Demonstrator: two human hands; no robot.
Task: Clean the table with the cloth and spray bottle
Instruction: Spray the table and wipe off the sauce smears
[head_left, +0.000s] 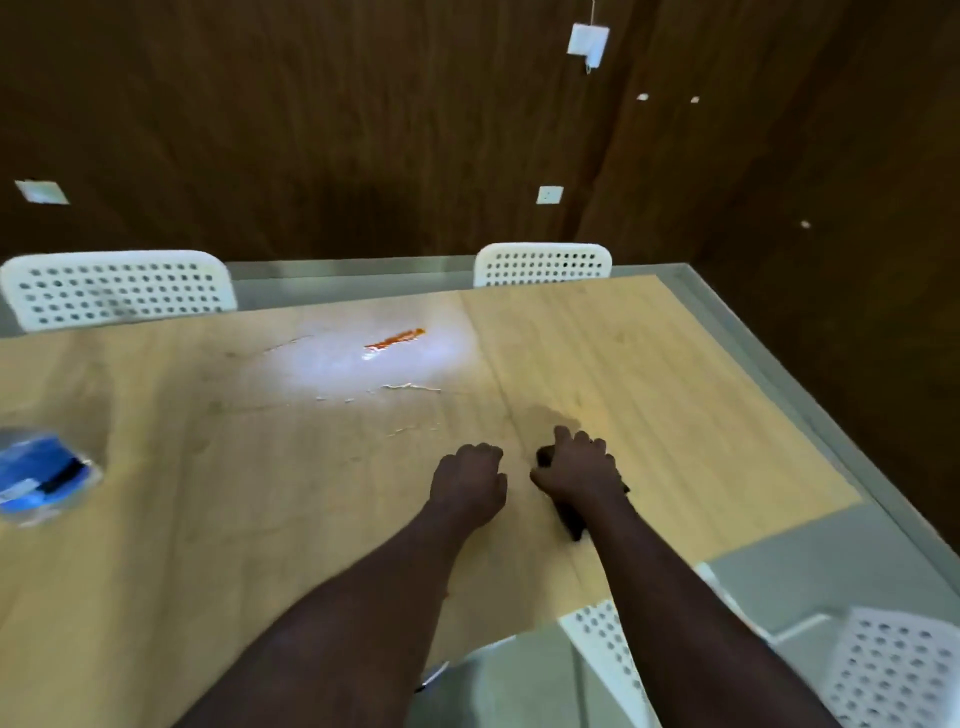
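Bare forearms (337, 623) come in from 6 o'clock to the hands: the right hand (576, 473) is clenched round a dark, bunched cloth (571, 525) lying on the surface (701, 415), the left hand (470, 480) a loose fist just beside it, holding nothing I can see. Wiping well, I judge, means flattening that wad and drawing overlapping passes through the damp patch (550, 415) at 12 o'clock toward the orange smear (395, 339) at 11 (the blurred blue thing (36, 473) at 9 may be the spray bottle)
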